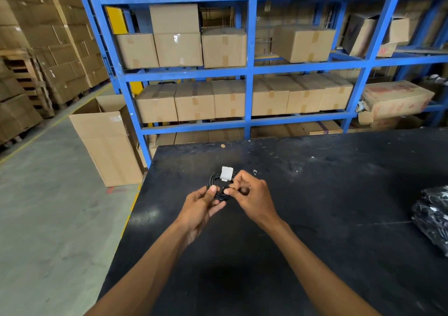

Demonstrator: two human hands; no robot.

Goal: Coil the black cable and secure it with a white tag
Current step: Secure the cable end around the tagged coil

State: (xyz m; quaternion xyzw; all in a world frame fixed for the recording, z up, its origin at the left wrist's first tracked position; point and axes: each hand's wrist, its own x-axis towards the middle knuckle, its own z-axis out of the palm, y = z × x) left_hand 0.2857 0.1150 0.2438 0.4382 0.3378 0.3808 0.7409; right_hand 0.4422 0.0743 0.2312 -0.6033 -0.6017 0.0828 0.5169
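Note:
A black cable (214,181) is wound into a small coil, held above the black table (315,206). A white tag (226,173) is wrapped around the coil's far side. My left hand (201,206) grips the coil's near left edge, thumb on top. My right hand (252,194) pinches the coil's near right part with thumb and forefinger, just below the tag. The lower part of the coil is hidden by my fingers.
A pile of black bagged items (434,218) lies at the table's right edge. Blue shelving (249,73) full of cardboard boxes stands behind the table. An open tall carton (106,141) stands on the floor to the left.

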